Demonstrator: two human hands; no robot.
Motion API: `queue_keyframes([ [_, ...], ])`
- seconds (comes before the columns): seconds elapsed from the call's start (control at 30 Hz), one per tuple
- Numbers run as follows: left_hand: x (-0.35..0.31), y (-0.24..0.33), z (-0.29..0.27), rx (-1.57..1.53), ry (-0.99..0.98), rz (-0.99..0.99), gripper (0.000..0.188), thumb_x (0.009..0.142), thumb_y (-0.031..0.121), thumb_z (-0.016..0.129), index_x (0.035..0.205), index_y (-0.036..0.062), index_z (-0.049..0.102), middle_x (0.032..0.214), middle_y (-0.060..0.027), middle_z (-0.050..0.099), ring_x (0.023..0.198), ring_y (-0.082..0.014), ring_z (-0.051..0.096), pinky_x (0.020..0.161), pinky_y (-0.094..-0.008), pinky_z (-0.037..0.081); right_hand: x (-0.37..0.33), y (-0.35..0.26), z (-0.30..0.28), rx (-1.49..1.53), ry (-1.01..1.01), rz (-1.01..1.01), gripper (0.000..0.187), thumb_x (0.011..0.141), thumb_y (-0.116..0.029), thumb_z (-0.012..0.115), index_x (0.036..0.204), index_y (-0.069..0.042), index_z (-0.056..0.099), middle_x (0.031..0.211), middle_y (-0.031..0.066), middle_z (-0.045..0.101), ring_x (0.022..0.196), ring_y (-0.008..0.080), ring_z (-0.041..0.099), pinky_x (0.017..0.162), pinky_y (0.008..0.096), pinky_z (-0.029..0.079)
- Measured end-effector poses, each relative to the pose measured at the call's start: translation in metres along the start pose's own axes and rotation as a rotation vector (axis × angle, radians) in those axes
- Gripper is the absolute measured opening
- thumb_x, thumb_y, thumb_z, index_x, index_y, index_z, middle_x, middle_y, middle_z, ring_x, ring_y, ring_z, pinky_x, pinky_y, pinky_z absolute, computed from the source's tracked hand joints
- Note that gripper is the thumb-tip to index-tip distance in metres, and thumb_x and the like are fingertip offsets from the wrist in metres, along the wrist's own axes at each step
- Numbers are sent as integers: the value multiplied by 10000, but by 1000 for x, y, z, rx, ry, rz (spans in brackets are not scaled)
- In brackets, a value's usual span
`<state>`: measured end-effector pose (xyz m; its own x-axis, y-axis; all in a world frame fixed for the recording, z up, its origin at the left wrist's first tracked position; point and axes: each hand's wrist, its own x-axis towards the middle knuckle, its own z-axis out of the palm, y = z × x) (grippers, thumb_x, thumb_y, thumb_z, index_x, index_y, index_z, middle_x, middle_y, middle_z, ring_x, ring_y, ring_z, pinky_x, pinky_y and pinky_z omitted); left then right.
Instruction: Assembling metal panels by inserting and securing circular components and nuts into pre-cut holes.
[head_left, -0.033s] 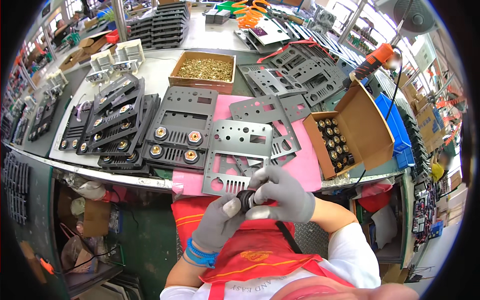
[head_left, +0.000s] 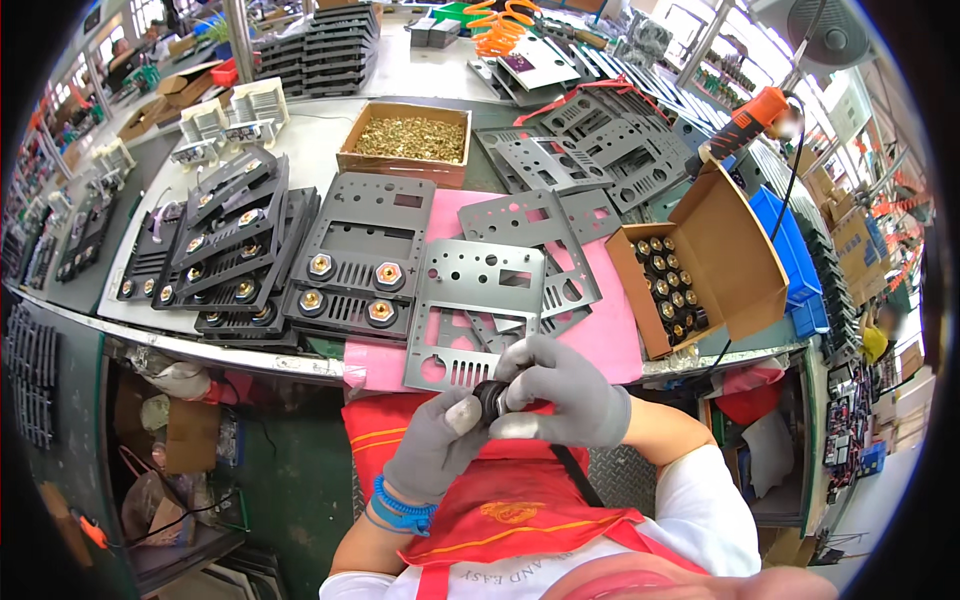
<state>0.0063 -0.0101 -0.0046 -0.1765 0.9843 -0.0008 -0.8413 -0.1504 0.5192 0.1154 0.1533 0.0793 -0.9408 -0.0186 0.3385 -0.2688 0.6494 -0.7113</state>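
Just beyond the table's front edge, both gloved hands meet around a small black round terminal (head_left: pixel 490 400) with a ridged rim. My left hand (head_left: pixel 438 440) pinches it from the left with the thumb on top. My right hand (head_left: pixel 560 395) closes its fingers on it from the right, hiding part of it. Right above the hands lies a grey metal panel (head_left: pixel 480 268) with round holes, slots and square cutouts, apart from the terminal. Left of it, stacked dark panels (head_left: pixel 370 215) carry terminals with brass centres and hex nuts.
Pink foam sheet (head_left: pixel 612 300) lies under the panels. At right an open cardboard box (head_left: pixel 622 262) holds several black terminals, beside blue bins (head_left: pixel 790 250). A box of small brass parts (head_left: pixel 415 140) stands at the back. An orange-black power screwdriver (head_left: pixel 745 125) hangs at upper right.
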Motion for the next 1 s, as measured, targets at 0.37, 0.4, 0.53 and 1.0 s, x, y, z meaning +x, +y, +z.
queue_keyframes([
  [0.37,-4,5,0,-400,-56,-169,390,1003,301,459,1236,-7,519,1168,-121,598,1003,-237,619,913,-363,514,6,11,-14,-306,-73,-366,364,771,-217,756,1068,-98,581,1130,99,631,1044,281,593,930,467,450],
  [0.4,-5,3,-1,-400,-53,-168,390,1003,301,459,1236,-7,519,1168,-121,598,1003,-237,619,913,-363,514,6,13,-13,-295,-86,-366,379,765,-233,761,1067,-99,576,1139,105,626,1039,283,597,938,471,447],
  [0.53,-10,0,4,-348,-31,-91,418,1000,318,460,1241,-20,516,1202,-130,587,1054,-248,604,923,-374,511,6,-2,-5,-293,-81,-205,418,747,-261,777,1066,-103,558,1172,121,610,1035,299,602,945,469,452],
  [1.0,-42,-39,-71,-90,329,-41,391,993,343,477,1158,0,566,1051,-80,619,935,-185,594,863,-307,474,16,68,17,-503,112,115,167,795,-137,673,924,-94,575,1123,34,629,918,275,589,783,391,464],
])
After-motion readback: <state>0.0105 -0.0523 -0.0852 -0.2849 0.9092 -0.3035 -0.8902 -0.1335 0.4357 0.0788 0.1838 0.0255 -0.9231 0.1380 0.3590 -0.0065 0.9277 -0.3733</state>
